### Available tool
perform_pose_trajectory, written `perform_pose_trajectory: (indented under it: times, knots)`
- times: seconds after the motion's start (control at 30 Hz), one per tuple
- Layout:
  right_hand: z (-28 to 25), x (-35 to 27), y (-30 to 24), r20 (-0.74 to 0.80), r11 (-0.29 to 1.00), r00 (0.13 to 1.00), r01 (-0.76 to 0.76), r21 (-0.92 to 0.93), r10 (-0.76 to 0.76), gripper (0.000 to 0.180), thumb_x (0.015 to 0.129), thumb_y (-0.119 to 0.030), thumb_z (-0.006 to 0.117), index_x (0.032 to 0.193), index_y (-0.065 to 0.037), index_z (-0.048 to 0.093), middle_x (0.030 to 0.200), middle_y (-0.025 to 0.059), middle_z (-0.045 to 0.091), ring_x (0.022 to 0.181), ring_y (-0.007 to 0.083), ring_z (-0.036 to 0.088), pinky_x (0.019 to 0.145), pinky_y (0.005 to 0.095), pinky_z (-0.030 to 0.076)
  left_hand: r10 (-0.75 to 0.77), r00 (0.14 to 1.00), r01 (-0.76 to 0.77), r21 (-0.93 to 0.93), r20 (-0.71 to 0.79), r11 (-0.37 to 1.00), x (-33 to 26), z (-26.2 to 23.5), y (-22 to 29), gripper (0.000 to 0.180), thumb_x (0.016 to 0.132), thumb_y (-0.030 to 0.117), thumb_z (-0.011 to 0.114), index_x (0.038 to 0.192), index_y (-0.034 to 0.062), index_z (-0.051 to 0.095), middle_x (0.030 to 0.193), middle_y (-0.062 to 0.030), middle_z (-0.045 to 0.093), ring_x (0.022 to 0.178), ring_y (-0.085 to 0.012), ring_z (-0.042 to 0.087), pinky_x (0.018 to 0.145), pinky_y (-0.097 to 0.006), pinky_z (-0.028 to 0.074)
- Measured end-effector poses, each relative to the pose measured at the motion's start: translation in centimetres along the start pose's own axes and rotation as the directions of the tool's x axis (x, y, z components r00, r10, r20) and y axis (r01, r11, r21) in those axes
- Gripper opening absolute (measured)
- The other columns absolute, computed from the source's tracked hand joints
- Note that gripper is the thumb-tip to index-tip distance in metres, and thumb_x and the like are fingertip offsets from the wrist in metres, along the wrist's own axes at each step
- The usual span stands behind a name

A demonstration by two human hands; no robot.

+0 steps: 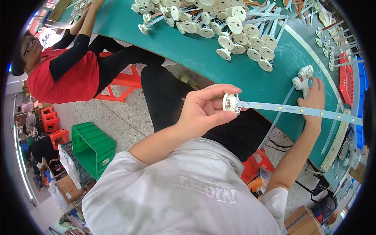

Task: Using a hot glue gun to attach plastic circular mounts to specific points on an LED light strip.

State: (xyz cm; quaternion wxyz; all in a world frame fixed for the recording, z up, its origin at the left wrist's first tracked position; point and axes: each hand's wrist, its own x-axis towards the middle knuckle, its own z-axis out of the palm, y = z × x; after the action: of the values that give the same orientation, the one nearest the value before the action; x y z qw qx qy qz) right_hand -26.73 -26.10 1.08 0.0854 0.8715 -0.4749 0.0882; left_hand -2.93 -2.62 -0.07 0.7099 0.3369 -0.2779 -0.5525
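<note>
Raised over my lap, my left hand point(203, 107) pinches a round white end cap point(228, 103) between thumb and fingers. Small wires and parts show on the cap's inner side. From it a pale LED strip point(291, 109) with several yellow chips reaches out to the right, crossing in front of my right wrist. My right hand point(314, 100) is on the green table, its thumb and fingers around the handle of a white plastic tool-like piece point(303, 78). The exact kind of that piece is unclear. Another pale strip point(280, 113) lies beside it, running off the table edge.
Many white round caps with strips point(235, 35) are heaped on the green table point(184, 53). A red basket point(346, 78) stands at the right. A co-worker in red point(74, 74) sits at the left, hands on the table. A green crate point(92, 149) stands on the floor.
</note>
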Motion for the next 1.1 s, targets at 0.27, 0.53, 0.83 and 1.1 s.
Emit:
perform_pose_trajectory:
  times: [0.27, 0.53, 0.83, 1.1]
  knots:
    - [1.4, -0.1, 0.4, 0.069, 0.808, 0.964, -0.253, 0.532, 0.256, 0.052, 0.072, -0.001, 0.052, 0.123, 0.001, 0.050, 0.105, 0.0191, 0.063, 0.099, 0.0342, 0.060, 0.075, 0.0379, 0.051, -0.059, 0.996, 0.050, -0.144, -0.063, 0.988, -0.3, 0.0, 0.8, 0.041, 0.087, -0.006, 0.055, 0.126, 0.0004, 0.047, 0.119, -0.0167, 0.056, 0.097, -0.0287, 0.064, 0.083, -0.038, 0.056]
    - [-1.3, -6.4, 0.9, 0.194, -0.500, 0.940, -0.030, 0.865, 0.280, 0.069, 0.069, -0.008, 0.052, 0.133, 0.007, 0.034, 0.124, 0.0252, 0.048, 0.102, 0.0351, 0.055, 0.051, 0.0218, 0.050, -0.199, 0.974, 0.172, -0.217, -0.108, 0.961, 0.2, -0.9, 1.0, 0.038, 0.089, 0.000, 0.056, 0.125, 0.0019, 0.048, 0.123, -0.0177, 0.054, 0.091, -0.0235, 0.066, 0.081, -0.035, 0.057]
    - [-2.2, -10.4, -5.8, 0.199, -0.414, 0.979, -0.202, 0.887, -0.051, 0.036, 0.083, -0.024, 0.058, 0.101, 0.006, 0.047, 0.082, 0.0137, 0.050, 0.081, 0.0224, 0.046, 0.035, 0.0172, 0.036, -0.211, 0.977, 0.200, -0.308, -0.002, 0.930, -0.3, -1.9, 0.5, 0.039, 0.088, 0.001, 0.059, 0.126, 0.0005, 0.049, 0.113, -0.0140, 0.061, 0.087, -0.0243, 0.067, 0.075, -0.026, 0.057]
    - [-4.3, -13.2, -10.5, 0.050, -0.185, 0.999, -0.048, 0.982, 0.010, 0.047, 0.085, -0.038, 0.058, 0.101, 0.006, 0.055, 0.072, 0.0204, 0.059, 0.064, 0.0255, 0.058, 0.059, 0.0307, 0.047, -0.208, 0.977, 0.203, -0.430, 0.035, 0.880, -1.0, -2.1, 0.9, 0.052, 0.091, 0.024, 0.059, 0.133, -0.0006, 0.040, 0.112, -0.0258, 0.057, 0.091, -0.0293, 0.066, 0.079, -0.034, 0.057]
